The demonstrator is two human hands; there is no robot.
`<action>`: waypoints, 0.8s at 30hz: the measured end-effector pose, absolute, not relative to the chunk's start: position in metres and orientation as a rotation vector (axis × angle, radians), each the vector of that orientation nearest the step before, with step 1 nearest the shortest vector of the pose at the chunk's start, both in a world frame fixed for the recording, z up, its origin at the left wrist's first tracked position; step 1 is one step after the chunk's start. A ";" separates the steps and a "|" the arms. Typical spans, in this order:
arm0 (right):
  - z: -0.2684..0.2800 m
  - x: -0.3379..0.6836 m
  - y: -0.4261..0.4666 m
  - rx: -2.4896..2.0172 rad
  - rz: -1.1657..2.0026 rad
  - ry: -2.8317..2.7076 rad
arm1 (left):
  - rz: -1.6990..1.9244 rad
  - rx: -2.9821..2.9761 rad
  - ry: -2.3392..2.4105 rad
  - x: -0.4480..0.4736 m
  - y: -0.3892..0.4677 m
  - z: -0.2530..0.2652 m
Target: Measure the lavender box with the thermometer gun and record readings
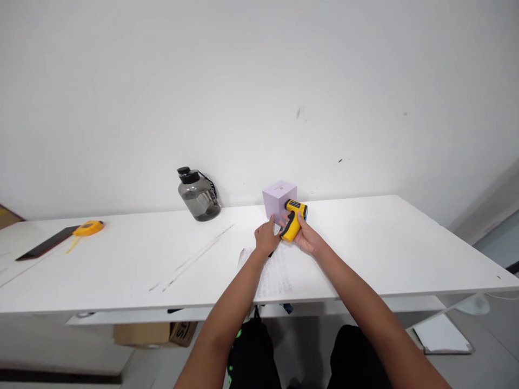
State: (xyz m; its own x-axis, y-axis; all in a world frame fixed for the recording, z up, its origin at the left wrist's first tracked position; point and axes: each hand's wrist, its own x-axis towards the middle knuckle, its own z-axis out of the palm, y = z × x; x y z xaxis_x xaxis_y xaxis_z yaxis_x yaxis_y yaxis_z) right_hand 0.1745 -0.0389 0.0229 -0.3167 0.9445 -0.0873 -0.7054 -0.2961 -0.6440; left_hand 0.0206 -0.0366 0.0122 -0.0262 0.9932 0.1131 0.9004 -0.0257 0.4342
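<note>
White wall (pixel 259 81), white tabletop (pixel 377 243). A printed paper sheet (pixel 279 278) lies by the front edge; beyond, the right hand (pixel 307 237) clasps a yellow-and-black pistol-shaped tool (pixel 292 230) beside the left hand (pixel 265 236), whose grip I can't tell, before a lilac box (pixel 279 190) near the back edge.

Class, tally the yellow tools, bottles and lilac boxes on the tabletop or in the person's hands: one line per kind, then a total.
Yellow tools: 2 (pistol-shaped tool in the right hand; tape measure at far left)
Bottles: 1 (grey bottle with black cap)
Lilac boxes: 1 (lilac box by the hands)
Total: 4
</note>
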 end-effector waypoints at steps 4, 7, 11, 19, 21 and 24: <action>0.020 0.177 -0.036 -0.523 1.896 -0.594 | 0.593 2.016 2.010 0.020 -0.036 0.011; 0.018 0.178 -0.035 -0.508 1.922 -0.587 | 0.594 2.016 2.003 0.020 -0.036 0.011; 0.016 0.177 -0.033 -0.530 1.927 -0.560 | 0.607 2.020 2.000 0.021 -0.036 0.011; 0.013 0.176 -0.032 -0.511 1.929 -0.544 | 0.625 2.011 2.001 0.021 -0.038 0.014; 0.014 0.176 -0.032 -0.508 1.925 -0.542 | 0.635 2.003 1.993 0.021 -0.038 0.014; 0.015 0.176 -0.033 -0.513 1.920 -0.543 | 0.646 1.995 1.986 0.021 -0.038 0.015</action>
